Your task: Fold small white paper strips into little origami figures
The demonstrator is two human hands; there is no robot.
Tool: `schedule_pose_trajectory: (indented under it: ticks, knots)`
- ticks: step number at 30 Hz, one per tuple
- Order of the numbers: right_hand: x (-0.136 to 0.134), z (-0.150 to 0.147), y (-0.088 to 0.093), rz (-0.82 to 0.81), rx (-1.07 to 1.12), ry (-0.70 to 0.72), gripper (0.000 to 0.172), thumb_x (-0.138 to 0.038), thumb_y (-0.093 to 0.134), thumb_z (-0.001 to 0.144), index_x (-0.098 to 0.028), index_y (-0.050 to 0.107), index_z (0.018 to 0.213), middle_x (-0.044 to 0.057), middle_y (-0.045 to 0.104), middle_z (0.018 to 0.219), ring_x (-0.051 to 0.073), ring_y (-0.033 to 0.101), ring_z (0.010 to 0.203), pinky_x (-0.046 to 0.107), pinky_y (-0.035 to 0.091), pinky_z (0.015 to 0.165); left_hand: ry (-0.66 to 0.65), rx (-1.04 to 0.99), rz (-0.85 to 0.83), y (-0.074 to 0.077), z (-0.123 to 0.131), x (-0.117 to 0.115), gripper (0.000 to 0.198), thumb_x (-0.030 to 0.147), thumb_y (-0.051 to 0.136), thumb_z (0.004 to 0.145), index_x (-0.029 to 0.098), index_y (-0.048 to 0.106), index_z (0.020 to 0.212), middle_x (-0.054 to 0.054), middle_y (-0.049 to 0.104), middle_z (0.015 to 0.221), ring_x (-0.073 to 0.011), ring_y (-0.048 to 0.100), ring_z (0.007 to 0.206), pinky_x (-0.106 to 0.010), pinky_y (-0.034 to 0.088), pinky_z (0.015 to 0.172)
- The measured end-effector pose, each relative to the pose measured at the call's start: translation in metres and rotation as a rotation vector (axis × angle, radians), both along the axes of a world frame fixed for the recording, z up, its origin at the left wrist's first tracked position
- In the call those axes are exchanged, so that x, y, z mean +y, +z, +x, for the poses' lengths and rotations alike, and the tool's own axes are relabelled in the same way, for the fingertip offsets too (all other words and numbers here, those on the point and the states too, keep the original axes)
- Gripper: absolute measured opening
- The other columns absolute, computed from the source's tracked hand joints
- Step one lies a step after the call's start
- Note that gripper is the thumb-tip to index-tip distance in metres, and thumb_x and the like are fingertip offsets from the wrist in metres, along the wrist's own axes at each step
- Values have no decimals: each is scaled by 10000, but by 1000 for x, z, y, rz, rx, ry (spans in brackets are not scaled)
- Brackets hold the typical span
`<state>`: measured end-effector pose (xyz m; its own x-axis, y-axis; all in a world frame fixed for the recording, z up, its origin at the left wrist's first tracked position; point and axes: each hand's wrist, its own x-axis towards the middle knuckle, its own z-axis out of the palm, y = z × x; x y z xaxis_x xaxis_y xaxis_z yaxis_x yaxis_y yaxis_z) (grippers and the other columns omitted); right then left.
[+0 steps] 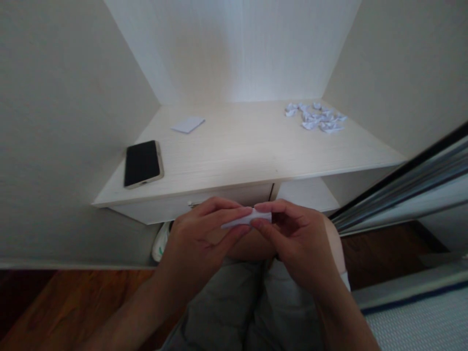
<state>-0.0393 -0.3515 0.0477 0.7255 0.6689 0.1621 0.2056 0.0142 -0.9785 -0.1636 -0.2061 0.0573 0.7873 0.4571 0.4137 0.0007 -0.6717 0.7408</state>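
Note:
Between my two hands is a narrow strip of folded white paper (234,223), held over my lap in front of the shelf's edge. My left hand (203,231) pinches its middle with thumb and fingertips. The thumb and index finger of my right hand (296,234) grip the strip near its right end. The fingertips of both hands almost meet, and they cover part of the paper. A flat folded piece of white paper (188,124) lies at the back left of the shelf. Several small crumpled or folded white paper pieces (318,118) form a loose pile at the back right.
A dark-screened phone (143,164) lies on the left of the pale wooden shelf (234,151). Below the shelf are a drawer front (219,194) and an open compartment (307,194). Walls close in both sides. A sliding-door track (402,183) runs at the right, and a white shoe (161,241) shows below left.

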Motion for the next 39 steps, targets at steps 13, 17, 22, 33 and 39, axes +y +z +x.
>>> schedule_pose_trajectory:
  ticks: [13,17,22,33,39]
  knots:
    - [-1,6,13,-13,-173,38,109,-154,811,859,-218,812,947,44,723,1043,137,699,815,236,571,688,4,-31,-552,4,6,-5,182,163,902,751,303,876,865,-23,823,995,-164,759,905,-207,604,755]
    - [-1,9,11,-22,-75,91,101,-166,793,880,-224,791,964,2,775,872,155,713,797,261,569,719,-27,-10,-584,4,6,-4,174,173,899,774,289,872,901,-21,837,1009,-170,768,933,-220,610,811]
    - [-3,12,10,6,6,107,99,-193,805,875,-224,787,968,4,802,904,167,733,825,279,571,742,-72,53,-555,8,8,-6,113,230,861,853,269,867,958,-12,846,944,-156,755,857,-220,580,762]
    - [-10,15,13,50,50,119,106,-211,811,881,-251,784,976,3,787,896,176,728,848,313,561,782,-116,12,-609,9,11,-11,70,249,843,884,281,867,942,7,845,950,-139,749,867,-206,566,772]
    - [-9,15,12,59,14,63,98,-240,826,882,-291,799,961,-3,805,940,187,732,916,343,562,878,-111,-5,-585,9,15,-13,44,263,843,883,297,862,903,22,837,913,-140,745,845,-212,564,750]
